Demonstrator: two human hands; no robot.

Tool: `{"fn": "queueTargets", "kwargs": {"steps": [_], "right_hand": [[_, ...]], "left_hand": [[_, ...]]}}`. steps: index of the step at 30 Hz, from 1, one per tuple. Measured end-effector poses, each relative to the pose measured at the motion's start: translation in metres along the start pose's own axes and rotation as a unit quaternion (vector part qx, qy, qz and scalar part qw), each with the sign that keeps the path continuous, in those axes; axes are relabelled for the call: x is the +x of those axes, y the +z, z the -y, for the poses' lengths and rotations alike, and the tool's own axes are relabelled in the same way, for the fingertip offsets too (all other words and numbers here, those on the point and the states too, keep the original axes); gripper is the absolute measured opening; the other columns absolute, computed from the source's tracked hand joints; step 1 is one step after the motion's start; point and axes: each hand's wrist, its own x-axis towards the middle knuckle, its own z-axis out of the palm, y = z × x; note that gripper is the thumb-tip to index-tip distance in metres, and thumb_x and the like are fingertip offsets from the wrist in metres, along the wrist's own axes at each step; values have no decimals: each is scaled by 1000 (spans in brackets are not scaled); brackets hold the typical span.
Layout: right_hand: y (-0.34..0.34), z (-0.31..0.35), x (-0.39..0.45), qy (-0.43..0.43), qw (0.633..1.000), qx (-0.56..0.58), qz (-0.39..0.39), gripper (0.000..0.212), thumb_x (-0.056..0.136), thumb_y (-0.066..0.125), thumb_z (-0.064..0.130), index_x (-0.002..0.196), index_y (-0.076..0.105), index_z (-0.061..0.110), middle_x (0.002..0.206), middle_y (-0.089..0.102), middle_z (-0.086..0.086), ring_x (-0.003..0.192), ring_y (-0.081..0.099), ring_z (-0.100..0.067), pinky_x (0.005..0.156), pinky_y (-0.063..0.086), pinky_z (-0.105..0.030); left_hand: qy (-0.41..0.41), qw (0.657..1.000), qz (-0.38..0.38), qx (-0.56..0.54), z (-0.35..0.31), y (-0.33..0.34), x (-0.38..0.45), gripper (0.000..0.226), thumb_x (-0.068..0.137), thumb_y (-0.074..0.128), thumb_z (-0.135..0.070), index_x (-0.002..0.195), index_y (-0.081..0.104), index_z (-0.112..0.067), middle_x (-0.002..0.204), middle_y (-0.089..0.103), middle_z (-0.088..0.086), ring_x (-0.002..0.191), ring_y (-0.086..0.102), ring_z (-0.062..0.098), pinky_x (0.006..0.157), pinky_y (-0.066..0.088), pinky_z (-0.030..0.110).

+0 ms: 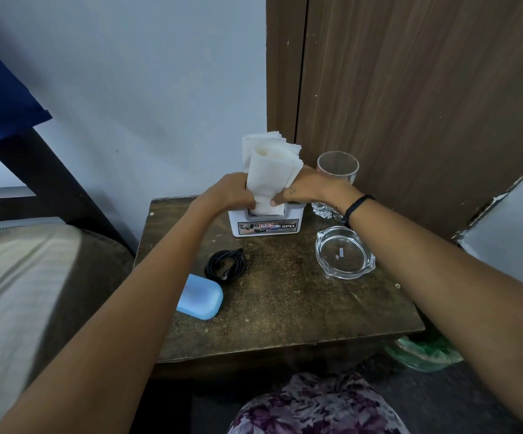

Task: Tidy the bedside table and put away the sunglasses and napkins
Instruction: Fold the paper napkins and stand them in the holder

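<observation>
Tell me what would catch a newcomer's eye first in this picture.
First, the tall white napkins at the back of the bedside table, pinched between the left hand and right hand over a white holder. Next, the light blue case at the table's left edge, beside a coiled black cable. On the right sit a glass ashtray and, behind it, a drinking glass.
</observation>
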Motion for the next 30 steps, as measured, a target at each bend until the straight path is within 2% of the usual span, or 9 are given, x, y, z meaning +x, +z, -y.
{"fn": "queueTargets", "kwargs": {"steps": [3, 5, 7, 11, 14, 21, 24, 27, 30], "right_hand": [[2, 0, 3, -9, 1000, -13, -9, 54, 79, 70, 33, 127, 52, 16, 127, 56, -9, 118, 48, -32, 98, 37, -32], [5, 0, 3, -13, 999, -30, -21, 51, 81, 69, 30, 126, 52, 11, 127, 56, -11, 116, 49, -30, 87, 31, -27], [7, 0, 5, -17, 999, -33, -34, 53, 79, 69, 32, 125, 53, 11, 126, 57, -11, 113, 50, -31, 84, 31, -27], [0, 2, 5, -15, 999, -22, -26, 53, 79, 68, 31, 127, 51, 13, 122, 58, -10, 110, 53, -29, 95, 41, -38], [-3, 0, 4, -18, 998, 12, -59, 51, 77, 69, 19, 124, 50, 13, 117, 61, -10, 105, 58, -29, 92, 47, -47], [13, 1, 6, -15, 995, -65, -80, 46, 75, 74, 25, 113, 53, 8, 111, 59, -12, 99, 58, -32, 78, 49, -39], [9, 0, 3, -7, 997, 50, -66, 49, 77, 73, 21, 121, 54, 9, 116, 61, -8, 102, 58, -25, 84, 49, -36], [1, -2, -2, -7, 965, 239, -104, 40, 81, 70, 15, 118, 59, 7, 116, 65, -8, 101, 61, -19, 88, 49, -31], [5, -5, -3, -8, 965, 229, -128, 32, 81, 70, 13, 112, 64, 5, 109, 69, -10, 97, 65, -20, 89, 53, -37]], "left_hand": [[32, 999, 17, -40, -1, -1, -3, 60, 64, 69, -7, 120, 50, -4, 115, 57, 16, 101, 52, 29, 85, 47, 38], [52, 997, 22, -58, 3, -4, -5, 74, 55, 65, -17, 126, 45, -9, 119, 56, 14, 108, 52, 32, 93, 47, 44], [47, 997, 23, -52, 5, -4, -5, 72, 64, 67, -18, 131, 42, -11, 125, 54, 14, 111, 50, 30, 96, 44, 41], [46, 998, -16, -32, 9, 2, 2, 53, 82, 60, -6, 132, 41, -7, 127, 53, 16, 106, 48, 26, 85, 38, 30], [53, 998, -34, -16, 11, 4, 6, 53, 84, 59, -6, 133, 38, -5, 126, 53, 17, 111, 50, 30, 84, 38, 29], [57, 996, -37, 52, 11, 10, 8, 49, 75, 71, -8, 119, 51, 1, 119, 57, 19, 106, 54, 31, 81, 41, 32], [63, 998, -27, -13, 14, 4, 8, 64, 79, 70, -15, 133, 37, -5, 128, 53, 15, 114, 52, 31, 92, 44, 37], [65, 987, -38, -144, 22, -2, 8, 54, 83, 63, -10, 130, 36, -4, 125, 53, 19, 112, 55, 33, 89, 52, 40], [68, 991, -55, -103, 30, 1, 9, 37, 85, 62, -13, 116, 51, 3, 117, 52, 22, 105, 56, 35, 85, 54, 41]]}}
